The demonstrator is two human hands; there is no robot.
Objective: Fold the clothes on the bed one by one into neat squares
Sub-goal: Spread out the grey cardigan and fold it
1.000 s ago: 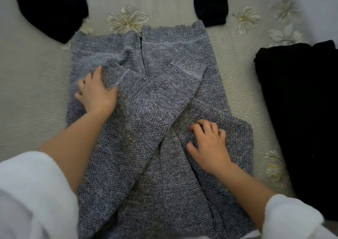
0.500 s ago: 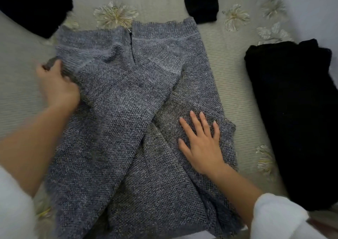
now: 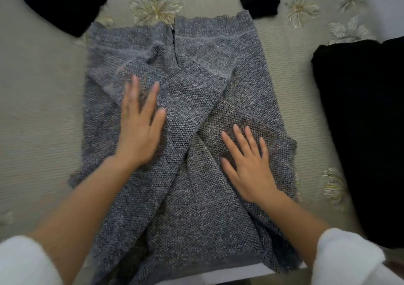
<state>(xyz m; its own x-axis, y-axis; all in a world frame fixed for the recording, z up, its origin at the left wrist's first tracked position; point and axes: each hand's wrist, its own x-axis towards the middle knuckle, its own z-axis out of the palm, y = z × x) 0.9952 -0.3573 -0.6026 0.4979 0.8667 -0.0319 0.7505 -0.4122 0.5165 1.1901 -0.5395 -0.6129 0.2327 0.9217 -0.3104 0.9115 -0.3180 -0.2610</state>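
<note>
Nubbly grey knit garment, roughly rectangular

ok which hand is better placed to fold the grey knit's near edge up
Likely the right hand: it lies flat lower on the grey knit, closer to the near edge; the left hand rests farther up.

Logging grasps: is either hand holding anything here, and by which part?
Nothing is held. Left hand and right hand lie flat on the grey sweater.
</note>
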